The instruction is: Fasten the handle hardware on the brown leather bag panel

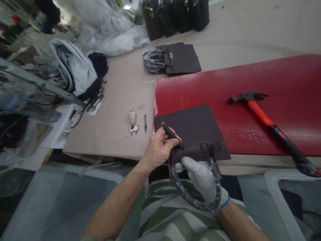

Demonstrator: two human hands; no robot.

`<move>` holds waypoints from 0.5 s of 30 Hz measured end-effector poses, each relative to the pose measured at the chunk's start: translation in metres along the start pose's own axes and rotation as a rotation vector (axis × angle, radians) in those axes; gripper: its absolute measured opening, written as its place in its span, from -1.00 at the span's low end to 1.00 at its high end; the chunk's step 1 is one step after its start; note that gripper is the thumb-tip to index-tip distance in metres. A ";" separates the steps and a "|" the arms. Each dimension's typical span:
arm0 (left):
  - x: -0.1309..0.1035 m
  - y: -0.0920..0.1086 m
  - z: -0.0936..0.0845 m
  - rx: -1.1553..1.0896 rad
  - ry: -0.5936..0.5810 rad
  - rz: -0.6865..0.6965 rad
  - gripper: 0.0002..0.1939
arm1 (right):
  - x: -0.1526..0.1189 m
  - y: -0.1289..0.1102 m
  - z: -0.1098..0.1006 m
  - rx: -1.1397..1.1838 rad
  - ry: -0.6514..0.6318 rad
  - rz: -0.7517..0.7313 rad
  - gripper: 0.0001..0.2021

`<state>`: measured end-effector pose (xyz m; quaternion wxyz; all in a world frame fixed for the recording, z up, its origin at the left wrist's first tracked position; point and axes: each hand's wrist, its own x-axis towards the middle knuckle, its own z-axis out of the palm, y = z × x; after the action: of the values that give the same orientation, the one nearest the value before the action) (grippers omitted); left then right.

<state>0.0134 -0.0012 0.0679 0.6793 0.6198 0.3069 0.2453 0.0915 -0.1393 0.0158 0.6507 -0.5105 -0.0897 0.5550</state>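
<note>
My left hand [162,145], bare, pinches a short dark rod [171,134] that looks like a leather punch. Its lower end meets the dark brown leather bag panel [190,124] near a strap. My right hand [200,174], in a white knitted glove, grips the panel's near edge, with the thumb on top and the fingers partly hidden. A plastic-wrapped bag handle [185,195] hangs from the panel and loops around the gloved hand. The panel rests partly on a red board [250,130].
A claw hammer [260,115] with a red and black handle lies on the board. Left of it are a small metal tube [145,123] and a tape-wrapped tool [132,120]. More panels [184,58] with wrapped handles and several black bags [175,16] stand behind. Plastic bins [75,201] flank me.
</note>
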 end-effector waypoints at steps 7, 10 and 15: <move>-0.005 0.002 0.000 0.080 0.020 0.068 -0.81 | 0.000 0.004 -0.004 -0.042 -0.035 -0.007 -0.64; -0.007 -0.002 0.001 0.117 0.023 0.107 -0.82 | 0.003 0.008 -0.004 -0.037 -0.024 -0.057 -0.66; -0.001 -0.002 0.001 0.220 0.002 0.200 -0.86 | 0.007 -0.001 0.006 0.047 0.033 -0.015 -0.66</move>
<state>0.0131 -0.0024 0.0655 0.5791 0.7179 0.2693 0.2769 0.0904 -0.1299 0.0160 0.6681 -0.5035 -0.0698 0.5434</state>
